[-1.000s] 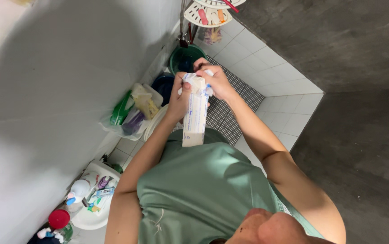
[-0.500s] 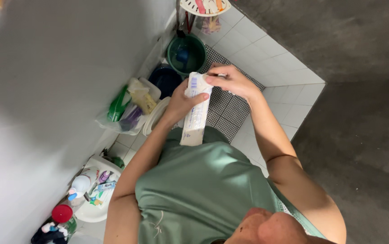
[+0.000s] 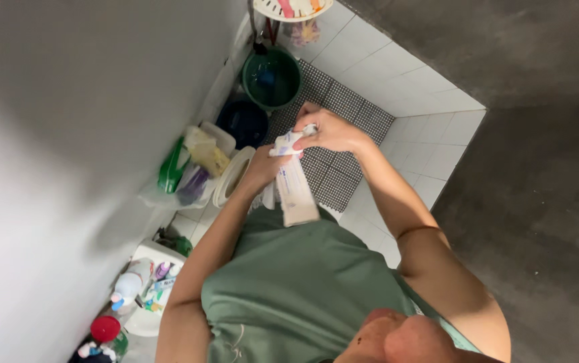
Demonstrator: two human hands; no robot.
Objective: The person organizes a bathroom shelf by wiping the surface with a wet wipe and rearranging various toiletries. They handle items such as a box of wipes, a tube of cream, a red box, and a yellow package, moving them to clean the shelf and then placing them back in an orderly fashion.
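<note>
Both my hands hold a long white packet with blue print (image 3: 295, 191) in front of my chest. My left hand (image 3: 262, 169) grips its middle from the left side. My right hand (image 3: 329, 131) pinches the packet's crumpled top end (image 3: 291, 141), which is bent over toward the left. The packet's lower end hangs tilted over my green shirt (image 3: 296, 282).
Below lie a green bucket (image 3: 274, 77), a dark blue basin (image 3: 243, 122), a black perforated mat (image 3: 333, 144), a white toilet (image 3: 232, 176) and a clear bag of bottles (image 3: 185, 171). A white shelf with bottles (image 3: 143, 296) is at lower left. A white wall rises on the left.
My right hand has pulled the packet's top end down and over, crumpling it. The packet has tilted, its lower end swinging right. The view has shifted slightly upward.
</note>
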